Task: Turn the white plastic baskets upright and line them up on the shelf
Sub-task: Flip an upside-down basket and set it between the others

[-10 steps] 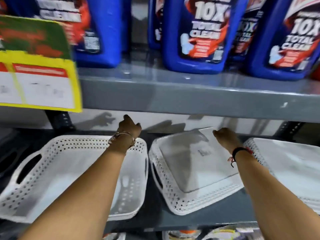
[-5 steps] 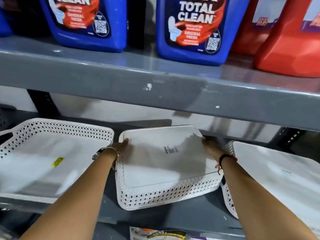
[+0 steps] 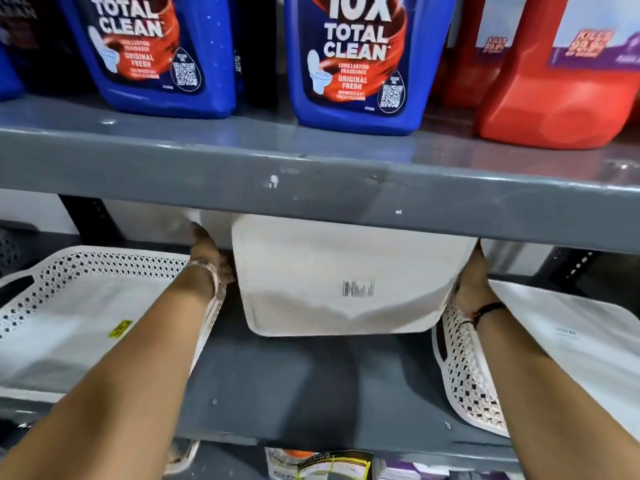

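Note:
The middle white basket is tipped up on the grey shelf, its flat bottom with a barcode facing me and its top edge hidden behind the upper shelf. My left hand grips its left side and my right hand grips its right side. An upright white basket with a yellow sticker sits to the left. Another white basket lies upside down to the right, its perforated side under my right forearm.
The upper grey shelf hangs low just above the raised basket and carries blue cleaner bottles and red bottles. Packaged goods show on the level below. Bare shelf lies in front of the raised basket.
The middle basket lay upside down flat; both hands took its sides and tilted it up on end. The view moved closer and right.

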`<state>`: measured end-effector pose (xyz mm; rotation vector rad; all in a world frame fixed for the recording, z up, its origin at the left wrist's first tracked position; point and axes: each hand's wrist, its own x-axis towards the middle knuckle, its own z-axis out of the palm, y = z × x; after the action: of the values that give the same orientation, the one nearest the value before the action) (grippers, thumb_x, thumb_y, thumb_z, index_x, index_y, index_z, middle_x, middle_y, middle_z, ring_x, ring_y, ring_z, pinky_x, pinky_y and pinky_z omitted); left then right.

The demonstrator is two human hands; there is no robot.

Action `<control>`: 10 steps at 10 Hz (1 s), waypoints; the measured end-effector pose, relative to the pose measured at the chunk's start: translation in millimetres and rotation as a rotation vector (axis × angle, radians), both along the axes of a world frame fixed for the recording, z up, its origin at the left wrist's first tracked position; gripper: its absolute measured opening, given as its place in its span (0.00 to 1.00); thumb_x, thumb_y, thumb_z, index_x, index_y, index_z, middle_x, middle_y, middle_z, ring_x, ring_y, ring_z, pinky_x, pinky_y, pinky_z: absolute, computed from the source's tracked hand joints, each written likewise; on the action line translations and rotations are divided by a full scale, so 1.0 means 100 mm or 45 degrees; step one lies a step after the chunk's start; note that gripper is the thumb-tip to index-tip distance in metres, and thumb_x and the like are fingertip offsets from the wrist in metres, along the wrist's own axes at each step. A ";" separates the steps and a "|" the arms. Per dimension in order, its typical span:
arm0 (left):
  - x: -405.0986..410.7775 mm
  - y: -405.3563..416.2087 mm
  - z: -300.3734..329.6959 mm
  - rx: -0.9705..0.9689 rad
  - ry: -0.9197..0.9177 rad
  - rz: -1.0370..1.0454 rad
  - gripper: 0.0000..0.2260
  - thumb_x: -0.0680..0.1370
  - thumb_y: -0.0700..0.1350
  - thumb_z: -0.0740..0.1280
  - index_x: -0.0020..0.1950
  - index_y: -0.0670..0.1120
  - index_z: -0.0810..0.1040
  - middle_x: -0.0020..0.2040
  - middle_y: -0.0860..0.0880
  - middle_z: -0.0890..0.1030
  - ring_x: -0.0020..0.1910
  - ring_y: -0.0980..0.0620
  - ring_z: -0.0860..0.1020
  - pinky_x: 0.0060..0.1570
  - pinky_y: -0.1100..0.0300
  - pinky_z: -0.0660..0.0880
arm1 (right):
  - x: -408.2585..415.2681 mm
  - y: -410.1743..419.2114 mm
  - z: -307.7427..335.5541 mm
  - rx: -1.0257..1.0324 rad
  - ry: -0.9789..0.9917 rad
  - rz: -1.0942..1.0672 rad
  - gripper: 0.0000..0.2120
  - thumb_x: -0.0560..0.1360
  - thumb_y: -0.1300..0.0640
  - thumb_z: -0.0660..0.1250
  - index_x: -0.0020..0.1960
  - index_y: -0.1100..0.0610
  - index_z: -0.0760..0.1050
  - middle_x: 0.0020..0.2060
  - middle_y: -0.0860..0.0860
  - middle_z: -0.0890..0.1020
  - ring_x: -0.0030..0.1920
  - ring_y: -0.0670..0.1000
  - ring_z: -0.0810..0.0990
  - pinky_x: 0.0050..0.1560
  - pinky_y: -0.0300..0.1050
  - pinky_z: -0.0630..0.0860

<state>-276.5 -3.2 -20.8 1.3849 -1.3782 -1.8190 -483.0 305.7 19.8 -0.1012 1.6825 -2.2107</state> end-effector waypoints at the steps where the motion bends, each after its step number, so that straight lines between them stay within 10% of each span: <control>1: 0.22 0.30 0.36 -0.177 -0.172 -0.317 0.13 0.81 0.47 0.54 0.48 0.42 0.76 0.41 0.43 0.78 0.36 0.49 0.77 0.29 0.60 0.75 | 0.03 0.25 0.05 0.251 0.054 0.305 0.19 0.71 0.43 0.66 0.29 0.55 0.80 0.21 0.49 0.82 0.23 0.49 0.80 0.26 0.37 0.79; 2: 0.23 0.38 0.32 -0.167 -0.325 -0.460 0.16 0.82 0.41 0.55 0.35 0.43 0.69 0.22 0.48 0.77 0.19 0.54 0.75 0.21 0.65 0.73 | 0.02 0.34 -0.09 0.673 0.176 0.439 0.19 0.60 0.42 0.75 0.30 0.58 0.76 0.20 0.52 0.78 0.25 0.53 0.74 0.31 0.35 0.70; 4: 0.32 0.43 0.27 -0.280 -0.654 -0.666 0.17 0.81 0.38 0.55 0.32 0.39 0.69 0.13 0.49 0.74 0.09 0.57 0.71 0.11 0.72 0.68 | 0.18 0.37 -0.18 1.401 0.408 0.455 0.06 0.71 0.67 0.64 0.36 0.65 0.75 0.30 0.56 0.76 0.28 0.52 0.73 0.19 0.33 0.69; 6: 0.37 0.59 0.34 -0.352 -0.946 -0.849 0.18 0.81 0.37 0.56 0.30 0.40 0.69 0.27 0.46 0.74 0.14 0.57 0.73 0.12 0.69 0.68 | 0.21 0.37 -0.25 1.634 0.390 0.537 0.05 0.73 0.65 0.63 0.40 0.64 0.77 0.30 0.56 0.78 0.33 0.57 0.81 0.25 0.39 0.74; 8: 0.39 0.59 0.35 -0.375 -1.194 -1.001 0.08 0.79 0.38 0.62 0.46 0.36 0.78 0.45 0.39 0.86 0.30 0.50 0.81 0.42 0.62 0.82 | 0.28 0.38 -0.35 1.663 0.318 0.599 0.11 0.74 0.62 0.65 0.55 0.66 0.75 0.49 0.62 0.82 0.44 0.61 0.84 0.42 0.50 0.83; 10: 0.45 0.64 0.42 -0.467 -1.442 -1.153 0.13 0.77 0.40 0.66 0.58 0.34 0.76 0.44 0.45 0.80 0.43 0.50 0.80 0.58 0.59 0.74 | 0.29 0.34 -0.31 1.725 0.282 0.662 0.14 0.75 0.60 0.65 0.58 0.66 0.74 0.49 0.64 0.84 0.45 0.59 0.85 0.48 0.53 0.83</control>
<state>-231.4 60.4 21.2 1.7913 -3.1045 -0.9182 -453.8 339.9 -11.4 -0.3638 2.5061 -0.4461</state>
